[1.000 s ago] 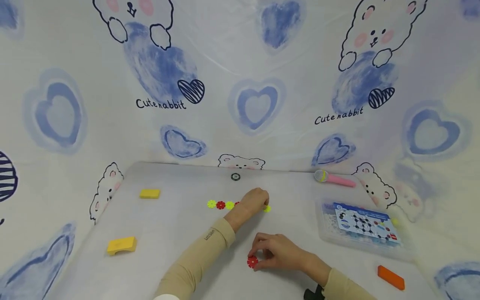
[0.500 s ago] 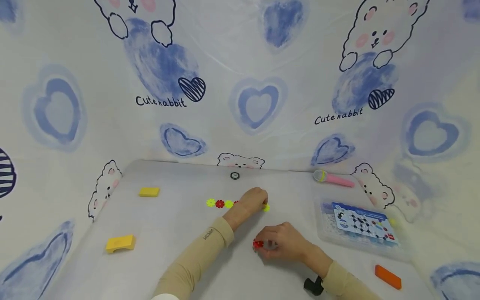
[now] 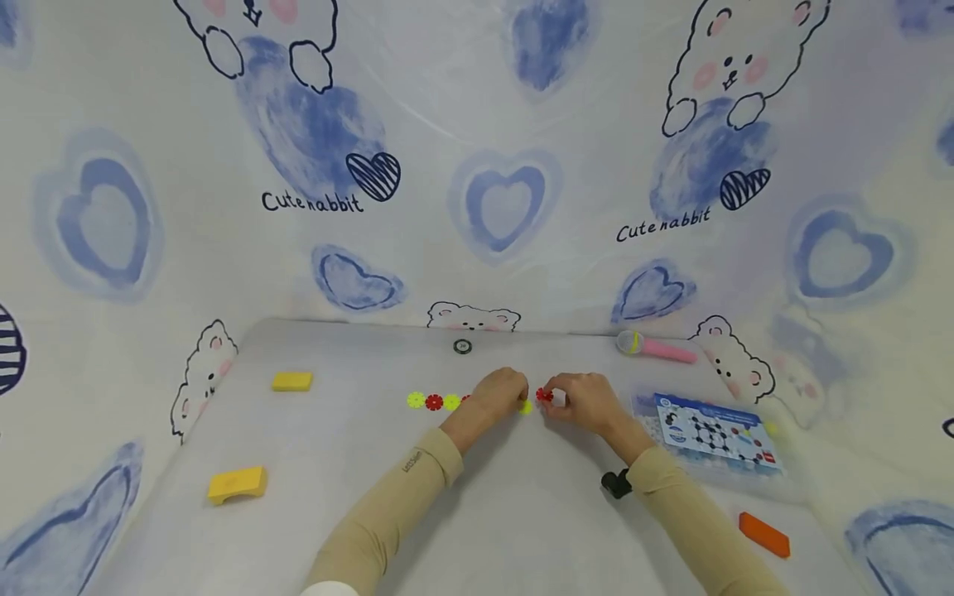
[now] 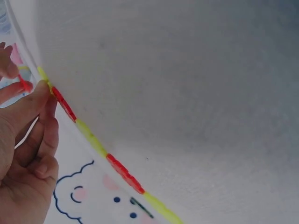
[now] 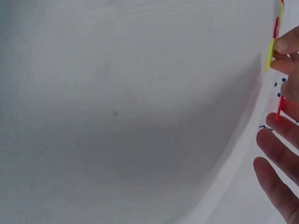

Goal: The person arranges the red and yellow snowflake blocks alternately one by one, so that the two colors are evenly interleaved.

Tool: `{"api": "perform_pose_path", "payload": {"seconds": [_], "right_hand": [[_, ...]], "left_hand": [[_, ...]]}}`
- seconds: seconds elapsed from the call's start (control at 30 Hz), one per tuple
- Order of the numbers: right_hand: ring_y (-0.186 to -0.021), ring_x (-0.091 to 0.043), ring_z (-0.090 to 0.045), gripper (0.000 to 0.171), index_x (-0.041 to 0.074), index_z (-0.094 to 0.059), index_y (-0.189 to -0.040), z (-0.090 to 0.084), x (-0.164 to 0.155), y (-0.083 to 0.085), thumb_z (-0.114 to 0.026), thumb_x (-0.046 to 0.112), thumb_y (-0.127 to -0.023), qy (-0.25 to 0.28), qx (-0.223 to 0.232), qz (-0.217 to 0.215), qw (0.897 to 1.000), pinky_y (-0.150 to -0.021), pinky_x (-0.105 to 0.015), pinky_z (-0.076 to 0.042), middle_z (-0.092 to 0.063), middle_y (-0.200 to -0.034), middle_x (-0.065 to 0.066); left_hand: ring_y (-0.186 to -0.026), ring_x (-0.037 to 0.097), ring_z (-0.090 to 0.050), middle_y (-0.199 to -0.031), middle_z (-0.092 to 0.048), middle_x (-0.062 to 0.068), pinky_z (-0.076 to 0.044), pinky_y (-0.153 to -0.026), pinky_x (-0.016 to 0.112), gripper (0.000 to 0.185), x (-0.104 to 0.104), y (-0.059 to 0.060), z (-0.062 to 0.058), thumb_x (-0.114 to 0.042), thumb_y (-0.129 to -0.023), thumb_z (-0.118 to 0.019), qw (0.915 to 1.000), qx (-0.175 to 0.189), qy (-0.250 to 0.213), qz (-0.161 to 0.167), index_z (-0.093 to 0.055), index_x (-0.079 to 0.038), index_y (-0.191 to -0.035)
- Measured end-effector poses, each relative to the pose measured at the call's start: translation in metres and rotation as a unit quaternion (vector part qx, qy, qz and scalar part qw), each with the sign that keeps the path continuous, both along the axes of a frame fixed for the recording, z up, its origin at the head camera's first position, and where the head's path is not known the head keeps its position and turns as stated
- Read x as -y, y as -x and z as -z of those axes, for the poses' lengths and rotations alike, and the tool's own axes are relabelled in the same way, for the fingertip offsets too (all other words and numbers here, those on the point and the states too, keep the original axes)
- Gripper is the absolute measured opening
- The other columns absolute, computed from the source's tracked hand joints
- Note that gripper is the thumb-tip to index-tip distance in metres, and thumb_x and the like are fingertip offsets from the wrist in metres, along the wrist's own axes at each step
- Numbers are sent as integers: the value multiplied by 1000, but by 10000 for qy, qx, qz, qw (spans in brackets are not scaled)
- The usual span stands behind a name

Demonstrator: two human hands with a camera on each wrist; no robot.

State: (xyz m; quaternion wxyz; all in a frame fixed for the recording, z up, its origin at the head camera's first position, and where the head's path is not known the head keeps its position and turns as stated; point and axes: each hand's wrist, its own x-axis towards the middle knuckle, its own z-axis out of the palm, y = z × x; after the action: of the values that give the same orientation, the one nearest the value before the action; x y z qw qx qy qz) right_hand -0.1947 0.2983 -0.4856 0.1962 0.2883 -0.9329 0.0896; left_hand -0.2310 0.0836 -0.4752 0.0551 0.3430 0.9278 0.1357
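Note:
In the head view, a chain of yellow and red notched plastic discs (image 3: pixel 435 402) runs left to right, its middle hidden behind my left hand (image 3: pixel 494 401). Thumb and fingers of that hand pinch the chain near its right end, where a yellow disc (image 3: pixel 526 407) pokes out. In the left wrist view the linked discs (image 4: pixel 91 137) appear edge-on, yellow and red by turns. My right hand (image 3: pixel 592 401) pinches a single red disc (image 3: pixel 544 396) just right of the yellow end, with a small gap between them. The right wrist view shows this red disc (image 5: pixel 279 108) edge-on at the fingertips.
A clear box with a blue label sheet (image 3: pixel 715 434) stands right of my right hand, a pink toy microphone (image 3: pixel 656 347) behind it. An orange block (image 3: pixel 764 535) lies front right. Two yellow blocks (image 3: pixel 237 484) sit at left, and a small dark round disc (image 3: pixel 463 346) lies at the back.
My right hand has moved forward from the near part of the table with the red disc, up beside the chain's right end. The left hand keeps its grip, nearly still.

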Motion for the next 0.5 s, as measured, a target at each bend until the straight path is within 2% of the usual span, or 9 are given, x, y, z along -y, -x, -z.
{"api": "perform_pose_path", "payload": {"seconds": [0.27,0.5], "right_hand": [[-62,-3,-62,9,22,-84,-92,11,5,-1,-90,28,-88,-528,401,-48,9978,-57,-22,-50,-80,-92,11],[-69,-5,-64,8,22,-83,-87,9,6,-2,-90,24,-89,-175,564,-71,9982,-60,-24,-53,-74,-95,9]], "left_hand": [[-100,18,-69,-110,-82,2,-59,-96,26,11,1,-3,4,-11,-100,-80,9999,-66,137,23,-85,-9,-110],[-104,18,-70,-112,-81,2,-59,-98,27,13,-2,-1,2,-12,-100,-81,9996,-204,175,3,-84,-9,-111]]}}
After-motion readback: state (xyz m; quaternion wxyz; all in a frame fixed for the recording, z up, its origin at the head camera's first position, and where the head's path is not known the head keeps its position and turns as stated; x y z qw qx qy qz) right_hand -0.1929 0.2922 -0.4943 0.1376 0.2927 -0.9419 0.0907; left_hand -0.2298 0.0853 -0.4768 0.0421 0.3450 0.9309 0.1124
